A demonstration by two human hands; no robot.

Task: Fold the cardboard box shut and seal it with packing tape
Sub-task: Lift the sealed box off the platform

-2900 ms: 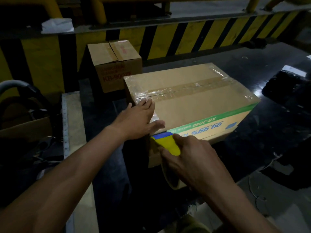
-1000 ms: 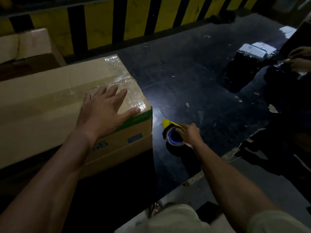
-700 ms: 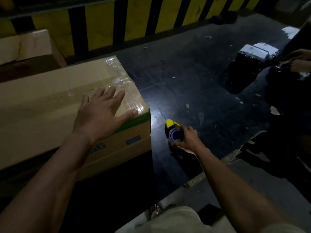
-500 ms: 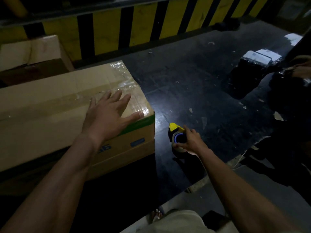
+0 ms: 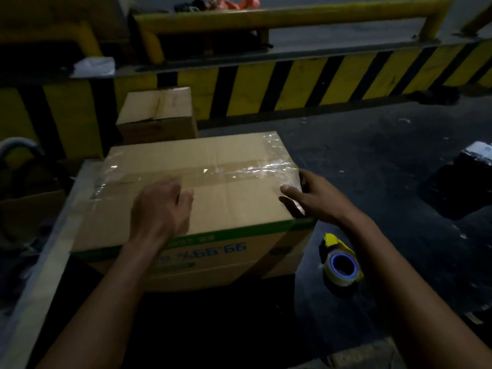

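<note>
Cardboard box (image 5: pixel 239 206): stiff, probably weighty; packing tape (image 5: pixel 255 169) looks slick. Left hand (image 5: pixel 159 209) rests flat on top; right hand (image 5: pixel 316 199) clasps the right top edge. Better lifted by the lower edges.

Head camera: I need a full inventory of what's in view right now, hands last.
large brown cardboard box with green stripe: one, brown, centre, flaps closed
clear packing tape strip: one, clear, along the box's top seam
yellow tape dispenser with blue-cored roll: one, yellow and blue, on the dark floor right of the box
smaller brown cardboard box: one, brown, behind the large box
yellow-and-black striped barrier: one, yellow and black, across the back
yellow metal rail: one, yellow, above the barrier
black wrapped bundle: one, black, right edge
left hand: one, resting on the box top
right hand: one, thumb on top, fingers over the box's right edge
</note>
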